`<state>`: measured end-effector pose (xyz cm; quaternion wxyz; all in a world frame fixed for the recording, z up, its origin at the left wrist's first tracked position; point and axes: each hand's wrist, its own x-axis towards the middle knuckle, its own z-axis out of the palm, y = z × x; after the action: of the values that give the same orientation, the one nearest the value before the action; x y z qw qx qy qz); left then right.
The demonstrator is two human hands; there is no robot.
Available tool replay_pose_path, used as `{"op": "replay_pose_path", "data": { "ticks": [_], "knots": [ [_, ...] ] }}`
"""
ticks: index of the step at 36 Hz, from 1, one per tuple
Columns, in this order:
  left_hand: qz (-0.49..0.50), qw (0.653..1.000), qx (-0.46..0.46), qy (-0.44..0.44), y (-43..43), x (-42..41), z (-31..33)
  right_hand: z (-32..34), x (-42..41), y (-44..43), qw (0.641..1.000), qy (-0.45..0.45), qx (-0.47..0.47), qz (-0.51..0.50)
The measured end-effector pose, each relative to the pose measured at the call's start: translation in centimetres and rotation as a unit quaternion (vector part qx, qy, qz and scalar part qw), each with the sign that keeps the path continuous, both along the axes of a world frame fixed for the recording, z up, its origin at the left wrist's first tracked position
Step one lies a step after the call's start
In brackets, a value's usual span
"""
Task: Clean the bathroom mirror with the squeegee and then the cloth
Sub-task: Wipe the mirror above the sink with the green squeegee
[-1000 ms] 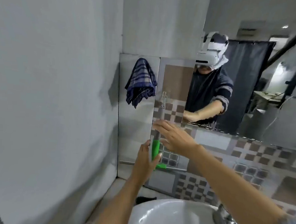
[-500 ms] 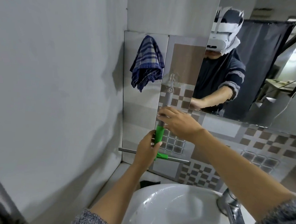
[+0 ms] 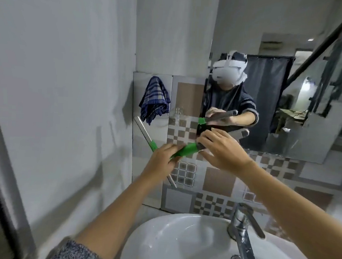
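The squeegee (image 3: 186, 149) has a green neck, a grey handle and a long metal blade running from upper left to lower right. It is off the wall hook and tilted. My left hand (image 3: 162, 161) grips the green part near the blade. Over the grey handle end my right hand (image 3: 221, 150) is closed. The mirror (image 3: 288, 96) hangs on the wall to the right and reflects a person holding the squeegee. A blue checked cloth (image 3: 155, 99) hangs on the tiled wall, up and left of my hands.
A white basin (image 3: 159, 246) sits below my arms with a chrome tap (image 3: 244, 232) at its right. A clear wall hook (image 3: 177, 114) sticks out beside the cloth. A plain grey wall stands close on the left.
The squeegee hung upright on the hook with its blade level; now it is lifted off and swung sideways, blade slanted, handle pointing right. Both hands stayed on it.
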<state>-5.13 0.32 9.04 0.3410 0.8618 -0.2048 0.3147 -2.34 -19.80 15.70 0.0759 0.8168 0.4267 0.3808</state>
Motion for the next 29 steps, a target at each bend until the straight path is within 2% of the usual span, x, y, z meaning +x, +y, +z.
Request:
{"op": "replay_pose_path", "data": {
  "ticks": [5,11,15,22,29],
  "knots": [
    [-0.027,0.991,0.084,-0.103,-2.5,-0.1,4.6,1.0,-2.2,-3.0,0.995,0.011,0.076,-0.059],
    [-0.052,0.963,0.188,-0.188,-5.5,0.8,9.2,2.1,-3.2,-5.9,0.982,-0.039,0.146,-0.113],
    [-0.065,0.947,0.219,-0.225,-7.3,1.3,12.1,3.7,-3.6,-7.8,0.974,-0.072,0.156,-0.147],
    [-0.021,0.943,0.174,-0.284,-9.5,3.8,18.3,10.0,-2.3,-9.9,0.958,-0.14,0.183,-0.172],
    [0.022,0.919,0.117,-0.376,-11.1,5.8,26.4,19.5,-0.3,-10.2,0.951,-0.143,0.229,-0.149]
  ]
}}
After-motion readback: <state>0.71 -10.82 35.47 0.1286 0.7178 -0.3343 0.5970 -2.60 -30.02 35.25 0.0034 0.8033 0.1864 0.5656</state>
